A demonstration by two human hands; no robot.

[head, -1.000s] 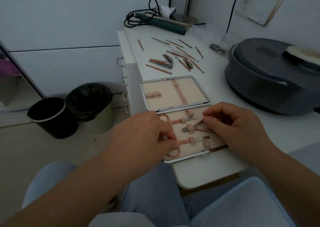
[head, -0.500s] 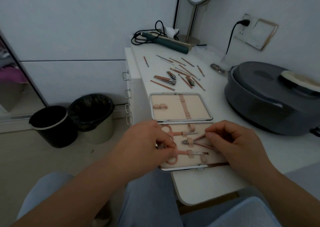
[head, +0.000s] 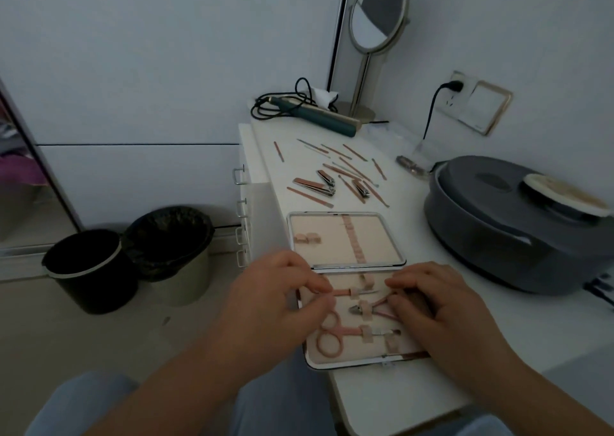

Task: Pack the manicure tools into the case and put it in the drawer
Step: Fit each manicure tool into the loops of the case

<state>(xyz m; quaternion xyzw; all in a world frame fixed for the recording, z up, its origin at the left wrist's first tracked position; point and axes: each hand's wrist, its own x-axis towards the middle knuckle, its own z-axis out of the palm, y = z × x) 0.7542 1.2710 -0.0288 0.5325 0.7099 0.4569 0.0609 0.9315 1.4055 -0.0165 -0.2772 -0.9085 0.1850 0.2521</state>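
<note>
The manicure case lies open on the white table, its far half bare of tools. In the near half, elastic loops hold an upper pair of scissors, a nipper and pink-handled scissors. My left hand pinches the handle end of the upper scissors. My right hand pinches the nipper's pink handles and covers the case's right side. Loose nail clippers and several thin rose-gold tools lie farther back. The drawer unit forms the table's left side.
A large grey lidded appliance fills the right of the table, its cord running to a wall socket. A teal hair tool with cable and a round mirror stand at the back. Two bins stand on the floor at left.
My left hand has shifted from the lower scissors up to the upper scissors, uncovering the pink rings. My right hand stays at the nipper. The view has tilted upward.
</note>
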